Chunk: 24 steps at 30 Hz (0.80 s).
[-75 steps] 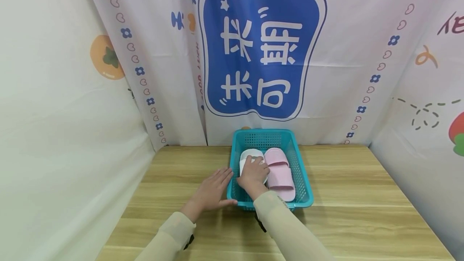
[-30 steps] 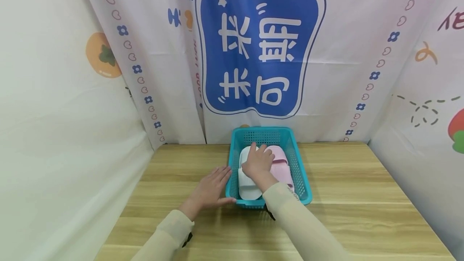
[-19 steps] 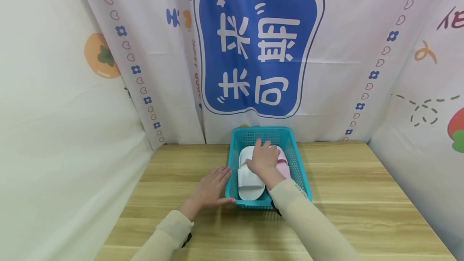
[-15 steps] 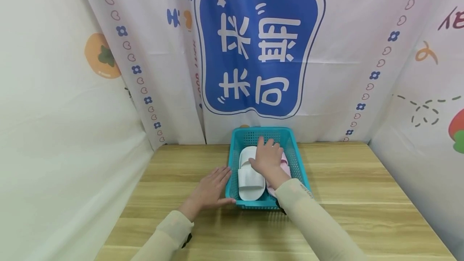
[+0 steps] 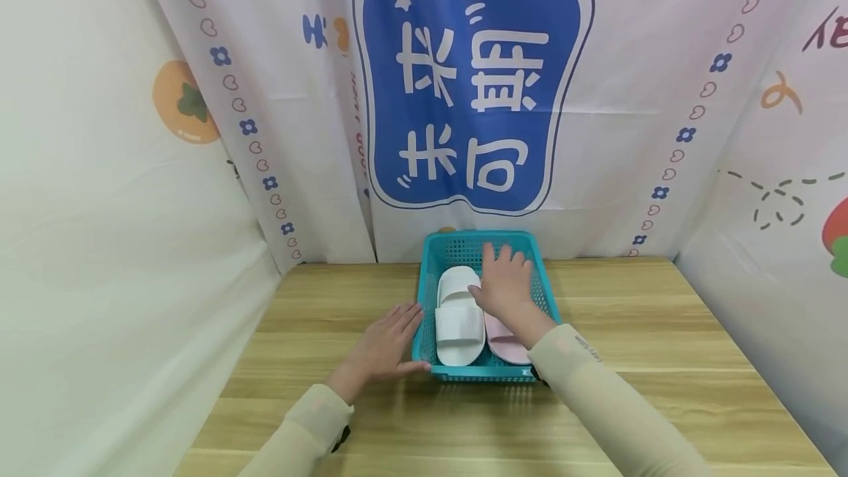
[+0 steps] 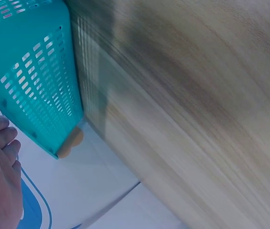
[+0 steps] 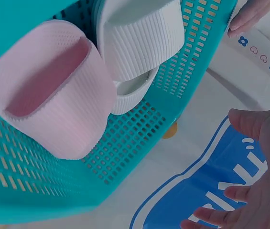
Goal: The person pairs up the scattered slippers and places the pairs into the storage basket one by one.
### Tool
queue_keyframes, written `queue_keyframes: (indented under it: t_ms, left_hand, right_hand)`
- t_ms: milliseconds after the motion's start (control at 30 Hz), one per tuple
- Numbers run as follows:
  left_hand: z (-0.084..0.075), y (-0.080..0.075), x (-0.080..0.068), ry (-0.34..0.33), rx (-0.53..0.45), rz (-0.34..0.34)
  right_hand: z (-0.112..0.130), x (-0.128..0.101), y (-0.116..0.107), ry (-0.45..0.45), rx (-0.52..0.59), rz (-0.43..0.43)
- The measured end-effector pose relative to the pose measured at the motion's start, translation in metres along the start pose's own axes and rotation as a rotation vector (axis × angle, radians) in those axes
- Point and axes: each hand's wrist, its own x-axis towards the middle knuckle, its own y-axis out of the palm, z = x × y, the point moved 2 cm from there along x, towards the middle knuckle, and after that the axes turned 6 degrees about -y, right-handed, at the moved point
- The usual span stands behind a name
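A pair of white slippers [image 5: 460, 324] and a pair of pink slippers [image 5: 507, 350] lie side by side in a teal plastic basket [image 5: 457, 372], the white ones on the left. My left hand [image 5: 384, 346] rests along the basket's left rim near its front corner, fingers straight. My right hand [image 5: 506, 284] hovers over the pink slippers with fingers spread and nothing in them, hiding much of that pair in the head view. The right wrist view shows this hand [image 7: 264, 167] apart from the ribbed pink strap [image 7: 89, 109] and the white strap [image 7: 144, 43].
The basket stands on a wood-grain table [image 5: 636, 344], close to the back edge. A white printed cloth [image 5: 616, 168] with a blue panel hangs right behind it. White cloth walls [image 5: 126, 256] border the left and right sides.
My right hand has lifted off the white slippers and moved right, over the pink pair, its fingers opening out. The white slippers are now uncovered. My left hand stays at the rim.
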Motion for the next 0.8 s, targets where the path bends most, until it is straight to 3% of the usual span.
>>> queue_keyframes:
  t_ms: [467, 800]
  left_hand:
    - [0.003, -0.006, 0.000, 0.021, 0.016, -0.016]
    - [0.004, -0.016, 0.007, 0.054, 0.026, -0.079]
  right_hand:
    - [-0.019, -0.018, -0.014, -0.111, -0.002, -0.128]
    - [-0.041, -0.030, -0.027, -0.239, 0.029, -0.139]
